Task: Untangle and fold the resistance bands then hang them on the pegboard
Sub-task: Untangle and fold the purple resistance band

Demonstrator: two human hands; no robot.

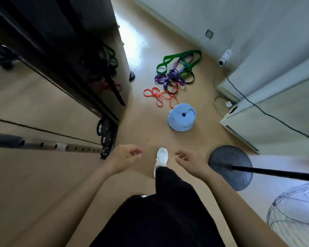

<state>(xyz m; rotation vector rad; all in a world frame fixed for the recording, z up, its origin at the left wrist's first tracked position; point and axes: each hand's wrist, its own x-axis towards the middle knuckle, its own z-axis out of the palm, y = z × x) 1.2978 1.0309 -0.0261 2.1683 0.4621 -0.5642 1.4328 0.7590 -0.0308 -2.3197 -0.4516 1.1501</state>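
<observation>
A tangled heap of resistance bands lies on the tan floor ahead: green bands (181,60) at the back, purple bands (169,78) in the middle, thin orange bands (159,95) nearest me, with a black band mixed in. My left hand (126,155) and my right hand (189,160) hang in front of my body, both empty with fingers loosely curled and apart, well short of the heap. A dark panel (64,50) at the left carries green, dark and red bands (111,57) hanging on it.
An upturned light blue bucket (182,119) sits between me and the bands. A fan's round dark base (230,166) with its black pole stands at the right, its wire cage lower right. White walls, cables and a socket lie right. My white shoe (161,157) steps forward.
</observation>
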